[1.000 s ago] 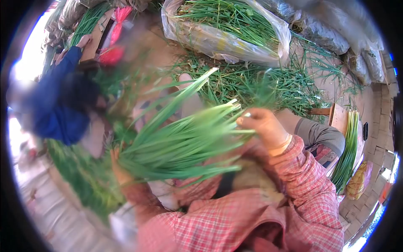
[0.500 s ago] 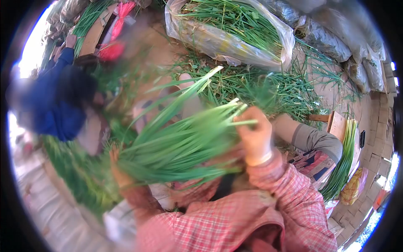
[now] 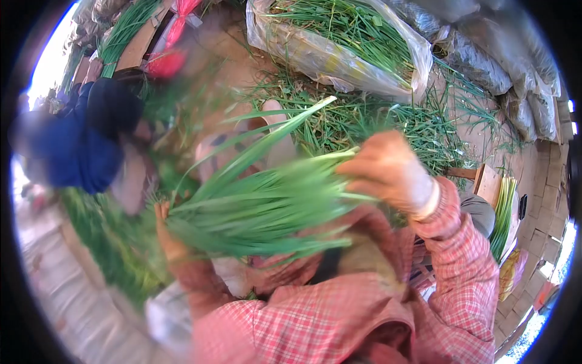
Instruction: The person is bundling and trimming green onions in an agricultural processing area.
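Note:
A bunch of garlic chives [image 3: 267, 209], long flat green leaves with pale stem ends, lies across the space in front of my chest, partly blurred. At the leafy end, my left hand [image 3: 171, 238] is closed around the bunch, its fingers partly covered by leaves. My right hand [image 3: 391, 173], in a pale orange glove, has its fingers curled at the pale stem ends on the right, pinching a few stalks. One thick stalk sticks up apart from the rest at the top of the bunch.
An open clear plastic bag [image 3: 339, 67] full of greens lies ahead, with loose leaves [image 3: 339, 124] strewn before it. Another person in a blue jacket [image 3: 82, 142] sits at left. A chive bundle [image 3: 502, 218] rests on a stand at right. Filled plastic sacks [image 3: 479, 67] are stacked behind.
My right hand has moved right and a little up, turning palm-down over the stem ends. My left hand and the bunch stay nearly in place.

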`<state>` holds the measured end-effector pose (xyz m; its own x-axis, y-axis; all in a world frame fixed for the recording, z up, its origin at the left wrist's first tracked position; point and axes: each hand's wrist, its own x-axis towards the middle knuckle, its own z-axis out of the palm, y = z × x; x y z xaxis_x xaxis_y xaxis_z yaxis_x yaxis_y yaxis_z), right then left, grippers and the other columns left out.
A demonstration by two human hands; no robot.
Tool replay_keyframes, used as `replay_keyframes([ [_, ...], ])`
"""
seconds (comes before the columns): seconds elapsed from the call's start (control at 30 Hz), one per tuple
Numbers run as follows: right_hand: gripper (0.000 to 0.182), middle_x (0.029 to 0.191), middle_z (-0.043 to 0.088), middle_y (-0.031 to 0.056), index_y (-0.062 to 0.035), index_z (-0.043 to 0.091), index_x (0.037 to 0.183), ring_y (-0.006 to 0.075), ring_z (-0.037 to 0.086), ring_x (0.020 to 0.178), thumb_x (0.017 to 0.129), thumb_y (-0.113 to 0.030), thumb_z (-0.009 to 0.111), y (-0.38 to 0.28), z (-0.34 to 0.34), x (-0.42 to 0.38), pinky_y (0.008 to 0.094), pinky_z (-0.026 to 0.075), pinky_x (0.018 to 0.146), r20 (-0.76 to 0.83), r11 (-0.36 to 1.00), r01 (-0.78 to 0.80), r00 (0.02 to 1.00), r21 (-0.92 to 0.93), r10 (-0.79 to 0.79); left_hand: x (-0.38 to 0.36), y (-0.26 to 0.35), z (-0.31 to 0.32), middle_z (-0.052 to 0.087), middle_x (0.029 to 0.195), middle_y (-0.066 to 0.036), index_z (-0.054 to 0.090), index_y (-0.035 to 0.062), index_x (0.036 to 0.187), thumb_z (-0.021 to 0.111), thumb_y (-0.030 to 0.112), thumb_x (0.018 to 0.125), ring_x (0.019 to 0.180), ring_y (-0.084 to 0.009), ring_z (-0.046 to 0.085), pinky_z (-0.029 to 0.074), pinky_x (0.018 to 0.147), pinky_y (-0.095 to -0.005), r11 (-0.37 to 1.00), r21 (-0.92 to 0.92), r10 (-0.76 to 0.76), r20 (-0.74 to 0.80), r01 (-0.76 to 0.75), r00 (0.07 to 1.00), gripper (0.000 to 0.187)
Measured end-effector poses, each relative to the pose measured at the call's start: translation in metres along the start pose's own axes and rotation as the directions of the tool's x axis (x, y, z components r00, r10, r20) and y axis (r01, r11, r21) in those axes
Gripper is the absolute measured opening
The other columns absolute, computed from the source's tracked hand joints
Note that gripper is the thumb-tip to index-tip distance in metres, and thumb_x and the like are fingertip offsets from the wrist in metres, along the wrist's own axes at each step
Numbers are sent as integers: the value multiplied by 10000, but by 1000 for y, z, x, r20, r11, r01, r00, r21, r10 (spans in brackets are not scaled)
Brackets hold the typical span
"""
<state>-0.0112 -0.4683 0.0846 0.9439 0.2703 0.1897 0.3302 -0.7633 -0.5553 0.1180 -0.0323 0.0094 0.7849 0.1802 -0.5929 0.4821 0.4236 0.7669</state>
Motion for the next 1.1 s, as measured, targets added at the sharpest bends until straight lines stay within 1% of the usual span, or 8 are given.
replay_keyframes([
  [0.33,172,739,602,89,-87,631,798,274,566,758,752,-252,652,-31,46,-14,368,437,696,2,919,-146,988,366,156,-6,19,22,598,1053,-157,528,28,1106,357,307,926,942,-314,567,465,844,-458,965,178,181,73,-191,981,373],
  [0.43,172,754,615,118,-56,619,809,277,593,714,772,-223,641,-47,48,-19,346,462,649,202,648,-463,876,605,437,-13,23,30,595,1058,-159,534,31,1095,364,284,923,952,-311,565,462,851,-460,995,29,96,53,-98,994,350],
  [0.6,216,702,584,126,-62,594,810,255,589,659,808,-276,623,-59,65,-46,333,450,603,334,649,-563,827,513,453,-30,19,45,598,1047,-159,563,65,1071,394,305,920,956,-307,562,446,865,-475,911,240,327,76,-336,942,330],
  [0.7,235,729,591,122,-55,589,829,248,603,695,831,-289,609,-62,65,-68,328,450,617,414,590,-587,809,554,417,15,9,-10,614,990,-131,578,102,1008,423,319,922,897,-293,573,461,834,-444,979,-199,29,307,35,951,280],
  [0.87,194,784,625,97,-27,623,874,205,609,714,817,-213,632,-53,36,-81,281,467,665,447,488,-636,769,598,456,24,-15,-6,615,980,-127,578,105,994,423,323,923,890,-291,574,462,831,-440,990,-128,-29,206,56,978,277],
  [1.0,150,729,629,62,-27,652,840,101,564,666,782,-165,668,5,31,-101,253,456,615,567,278,-801,578,530,586,28,-21,6,616,972,-124,577,107,983,423,327,924,885,-290,574,463,828,-437,991,-115,-51,183,72,982,275],
  [1.07,136,710,627,47,-27,655,828,84,555,653,775,-151,670,45,19,-76,249,450,595,515,579,-645,758,499,400,29,-23,9,616,968,-122,577,108,977,424,329,924,883,-289,574,464,827,-436,991,-114,-53,174,73,983,275],
  [1.1,123,713,629,32,-25,657,830,85,549,638,776,-135,662,50,23,-70,237,443,574,557,255,-757,626,602,546,31,-23,11,617,966,-121,577,108,974,424,330,924,881,-289,574,464,826,-435,991,-113,-53,176,74,983,274],
])
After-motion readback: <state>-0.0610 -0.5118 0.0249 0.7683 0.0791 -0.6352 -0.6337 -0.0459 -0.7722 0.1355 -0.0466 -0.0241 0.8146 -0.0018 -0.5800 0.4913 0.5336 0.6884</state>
